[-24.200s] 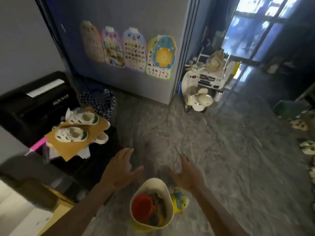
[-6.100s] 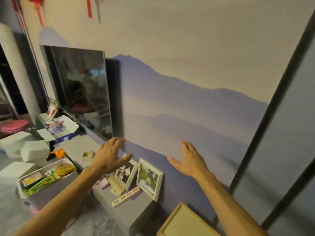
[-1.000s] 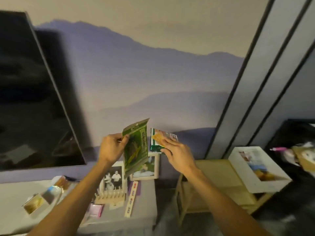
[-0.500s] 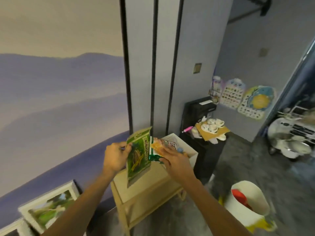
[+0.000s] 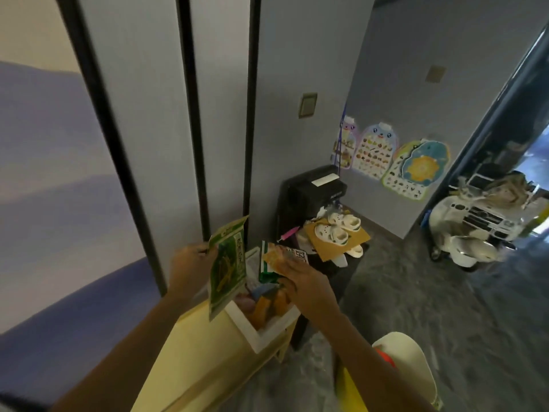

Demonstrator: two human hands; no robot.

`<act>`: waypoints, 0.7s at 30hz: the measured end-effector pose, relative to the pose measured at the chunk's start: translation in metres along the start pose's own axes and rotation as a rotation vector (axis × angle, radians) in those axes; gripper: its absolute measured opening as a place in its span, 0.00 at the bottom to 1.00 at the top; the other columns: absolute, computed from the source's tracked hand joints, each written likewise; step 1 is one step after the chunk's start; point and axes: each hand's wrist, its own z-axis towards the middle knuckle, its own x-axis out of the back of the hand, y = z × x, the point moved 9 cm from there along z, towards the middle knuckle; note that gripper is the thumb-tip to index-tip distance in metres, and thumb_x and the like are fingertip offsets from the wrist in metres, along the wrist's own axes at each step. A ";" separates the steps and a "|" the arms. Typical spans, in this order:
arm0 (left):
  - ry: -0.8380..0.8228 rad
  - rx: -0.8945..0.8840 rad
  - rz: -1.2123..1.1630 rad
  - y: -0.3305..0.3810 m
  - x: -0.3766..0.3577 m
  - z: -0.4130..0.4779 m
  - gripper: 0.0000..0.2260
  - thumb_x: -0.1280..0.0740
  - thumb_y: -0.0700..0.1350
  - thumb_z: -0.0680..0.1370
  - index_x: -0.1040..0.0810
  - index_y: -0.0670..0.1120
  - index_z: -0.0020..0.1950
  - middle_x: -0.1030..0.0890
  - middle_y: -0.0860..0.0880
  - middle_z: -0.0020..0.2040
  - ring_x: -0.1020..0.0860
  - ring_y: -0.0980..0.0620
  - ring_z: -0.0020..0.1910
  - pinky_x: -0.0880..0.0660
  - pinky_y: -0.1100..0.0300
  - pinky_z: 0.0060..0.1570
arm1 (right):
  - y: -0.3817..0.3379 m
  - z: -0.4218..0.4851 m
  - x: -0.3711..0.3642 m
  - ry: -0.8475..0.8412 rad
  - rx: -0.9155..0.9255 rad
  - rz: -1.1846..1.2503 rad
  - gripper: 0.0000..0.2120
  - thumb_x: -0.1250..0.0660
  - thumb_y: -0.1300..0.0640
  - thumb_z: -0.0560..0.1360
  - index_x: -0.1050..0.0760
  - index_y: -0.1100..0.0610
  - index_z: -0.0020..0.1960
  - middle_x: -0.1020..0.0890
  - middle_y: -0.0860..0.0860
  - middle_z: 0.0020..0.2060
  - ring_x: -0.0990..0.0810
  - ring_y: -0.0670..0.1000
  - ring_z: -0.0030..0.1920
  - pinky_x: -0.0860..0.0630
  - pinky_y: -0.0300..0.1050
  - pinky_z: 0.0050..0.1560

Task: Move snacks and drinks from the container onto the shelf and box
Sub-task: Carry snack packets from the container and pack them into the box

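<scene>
1. A cream bucket [image 5: 416,370] stands on the floor, nearest, by the right forearm.
2. The pale wooden shelf [image 5: 208,352] carries a white box [image 5: 264,331] at its right end, snacks inside.
3. The left hand [image 5: 190,269] pinches an upright green snack packet [image 5: 227,272] over the box's left edge.
4. The right hand [image 5: 303,281] grips an orange-and-green packet [image 5: 273,260] above the box.
5. Beyond, white sandals [image 5: 335,230] sit on cardboard.

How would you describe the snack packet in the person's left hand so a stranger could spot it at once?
Start at the pale wooden shelf against the striped wall, with the white box on it. Above the box's left edge, the left hand holds a tall green packet upright. The right hand's packet is smaller, orange and white.
</scene>
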 end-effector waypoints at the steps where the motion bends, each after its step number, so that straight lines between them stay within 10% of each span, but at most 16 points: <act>1: 0.009 0.017 0.013 -0.002 -0.007 0.010 0.11 0.32 0.50 0.84 0.15 0.49 0.44 0.15 0.52 0.36 0.17 0.59 0.32 0.22 0.60 0.36 | 0.011 0.010 -0.003 -0.009 0.005 0.000 0.21 0.40 0.49 0.87 0.30 0.46 0.79 0.31 0.46 0.80 0.32 0.50 0.78 0.27 0.53 0.73; 7: 0.090 0.138 0.100 -0.026 -0.050 0.049 0.10 0.33 0.52 0.84 0.16 0.52 0.47 0.15 0.53 0.38 0.20 0.58 0.28 0.31 0.70 0.26 | 0.064 0.072 -0.032 -0.119 0.084 0.082 0.20 0.40 0.49 0.87 0.30 0.44 0.79 0.35 0.43 0.81 0.37 0.46 0.81 0.31 0.49 0.75; 14: 0.226 0.300 0.329 -0.079 -0.108 0.056 0.12 0.35 0.49 0.84 0.15 0.45 0.50 0.14 0.43 0.42 0.17 0.39 0.41 0.27 0.54 0.35 | 0.107 0.134 -0.098 -0.261 0.339 0.158 0.22 0.37 0.54 0.86 0.30 0.44 0.79 0.33 0.43 0.81 0.33 0.46 0.79 0.36 0.37 0.72; 21: 0.218 0.517 0.363 -0.154 -0.166 0.053 0.13 0.41 0.49 0.86 0.19 0.45 0.57 0.16 0.42 0.47 0.19 0.36 0.45 0.25 0.50 0.41 | 0.137 0.134 -0.178 -0.406 0.432 0.253 0.27 0.35 0.56 0.85 0.36 0.45 0.82 0.39 0.45 0.83 0.38 0.50 0.81 0.34 0.48 0.78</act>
